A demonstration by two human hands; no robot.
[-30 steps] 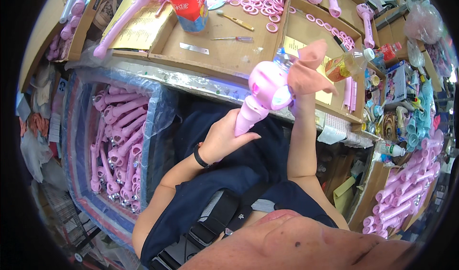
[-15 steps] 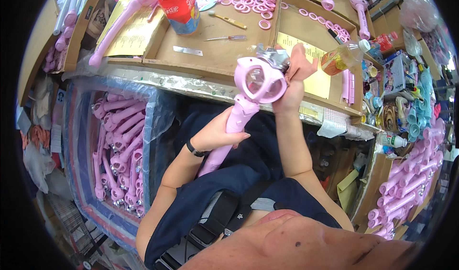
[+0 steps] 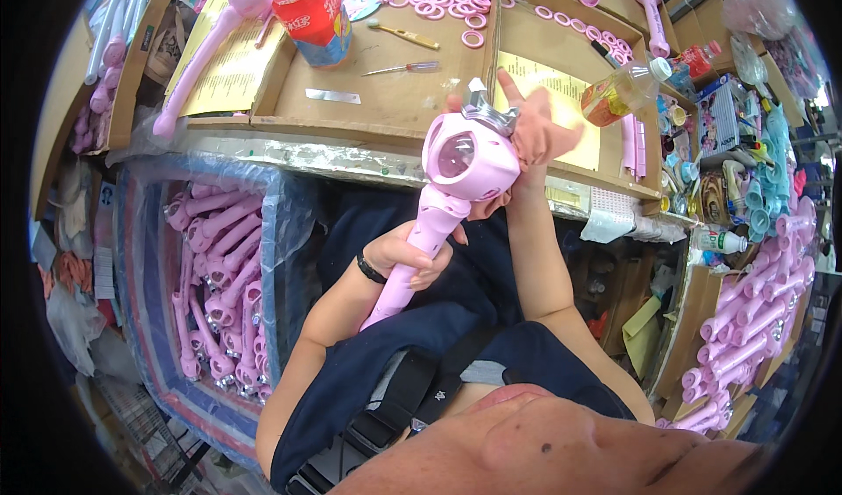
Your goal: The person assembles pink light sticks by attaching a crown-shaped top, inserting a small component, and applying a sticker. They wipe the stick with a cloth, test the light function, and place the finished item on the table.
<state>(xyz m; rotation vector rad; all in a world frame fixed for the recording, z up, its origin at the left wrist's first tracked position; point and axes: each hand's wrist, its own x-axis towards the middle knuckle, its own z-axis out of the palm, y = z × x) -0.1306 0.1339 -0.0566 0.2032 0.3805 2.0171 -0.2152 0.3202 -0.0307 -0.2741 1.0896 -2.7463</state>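
Observation:
A pink plastic toy wand [image 3: 438,210] slants up from my lap toward the work table. Its round head has window-like openings with a clear bubble inside, and a silver crown [image 3: 488,113] sits on top. My left hand [image 3: 410,256] is wrapped round the handle below the head. At the head's right side, my right hand [image 3: 530,179] holds a salmon-coloured cloth [image 3: 542,134] against the wand and crown. The cloth hides much of that hand; a fingertip or two shows above it.
A blue-lined bin [image 3: 279,293] of pink wands stands at my left. Cardboard trays [image 3: 351,131] hold pink rings [image 3: 438,0], a screwdriver [image 3: 402,68], a toothbrush [image 3: 403,33], a red bottle [image 3: 312,21] and a drink bottle [image 3: 624,92]. More pink wands [image 3: 754,320] are stacked at right.
The wand head has turned, and its crown now shows more plainly at the top. My left hand has shifted slightly down and left, while the cloth has spread along the head's right side.

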